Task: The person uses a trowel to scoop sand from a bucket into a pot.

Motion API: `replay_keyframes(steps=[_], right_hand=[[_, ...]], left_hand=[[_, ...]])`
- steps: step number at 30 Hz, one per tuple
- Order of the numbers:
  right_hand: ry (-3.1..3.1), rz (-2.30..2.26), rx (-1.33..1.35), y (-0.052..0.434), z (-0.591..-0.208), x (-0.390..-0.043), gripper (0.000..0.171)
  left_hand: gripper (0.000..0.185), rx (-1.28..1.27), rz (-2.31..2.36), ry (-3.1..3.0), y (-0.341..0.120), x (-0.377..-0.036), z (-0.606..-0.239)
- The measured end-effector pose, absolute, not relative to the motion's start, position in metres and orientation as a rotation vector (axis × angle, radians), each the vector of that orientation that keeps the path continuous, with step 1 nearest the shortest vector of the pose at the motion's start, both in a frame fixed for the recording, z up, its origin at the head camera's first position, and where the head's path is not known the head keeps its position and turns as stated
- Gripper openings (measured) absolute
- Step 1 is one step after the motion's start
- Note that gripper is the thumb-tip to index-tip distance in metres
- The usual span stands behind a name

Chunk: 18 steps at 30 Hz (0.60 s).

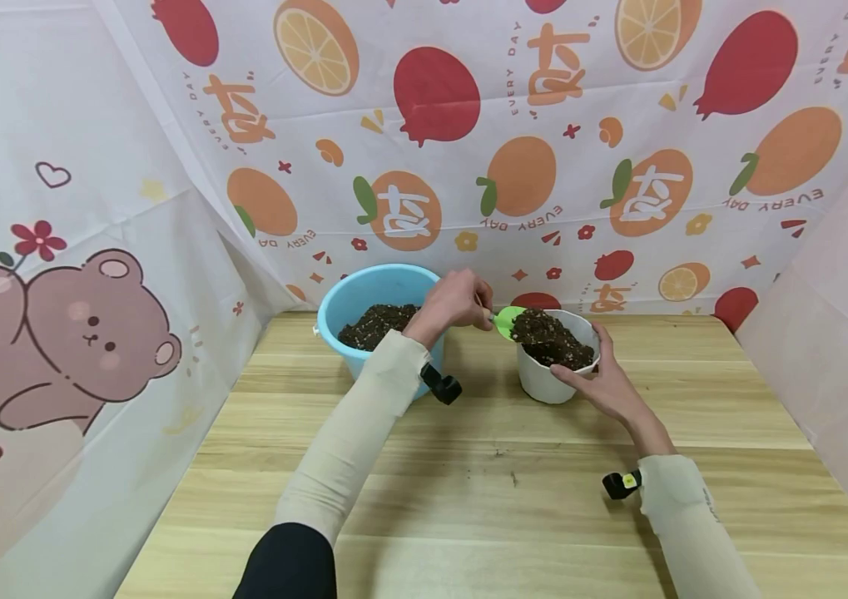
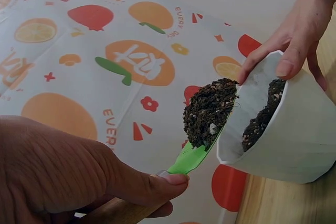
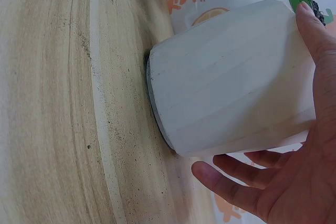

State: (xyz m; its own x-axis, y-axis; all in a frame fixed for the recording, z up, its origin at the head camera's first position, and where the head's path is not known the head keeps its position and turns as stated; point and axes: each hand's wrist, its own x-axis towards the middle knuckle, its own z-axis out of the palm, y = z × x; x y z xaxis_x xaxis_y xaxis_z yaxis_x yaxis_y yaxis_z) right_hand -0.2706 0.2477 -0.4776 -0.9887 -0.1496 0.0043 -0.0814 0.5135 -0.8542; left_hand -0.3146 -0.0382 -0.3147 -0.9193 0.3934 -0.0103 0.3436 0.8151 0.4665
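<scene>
My left hand (image 1: 457, 301) grips the wooden handle of a small green trowel (image 1: 504, 321). In the left wrist view a heap of dark soil (image 2: 210, 109) lies on the blade, beside the rim of a white pot (image 2: 296, 135). The pot has soil in it and stands on the table. My right hand (image 1: 609, 381) holds the pot at its right side, thumb at the rim. Its other fingers are spread along the far side in the right wrist view. Left of the pot, under my left forearm, stands a light blue bucket (image 1: 344, 287) of soil.
The wooden table (image 1: 498, 532) carries a few soil crumbs in front of the pot. A fruit-print cloth (image 1: 498, 108) hangs right behind the bucket and pot. A cloth with a bear print (image 1: 94, 333) hangs at the left.
</scene>
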Motion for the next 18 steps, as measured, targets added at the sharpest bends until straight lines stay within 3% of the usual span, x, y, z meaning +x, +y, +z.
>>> replay_keyframes(steps=[18], right_hand=[[2.664, -1.528, -0.227, 0.249, -0.48, -0.271, 0.111]], left_hand=[[0.013, 0.53, 0.652, 2.93, -0.025, -0.314, -0.325]])
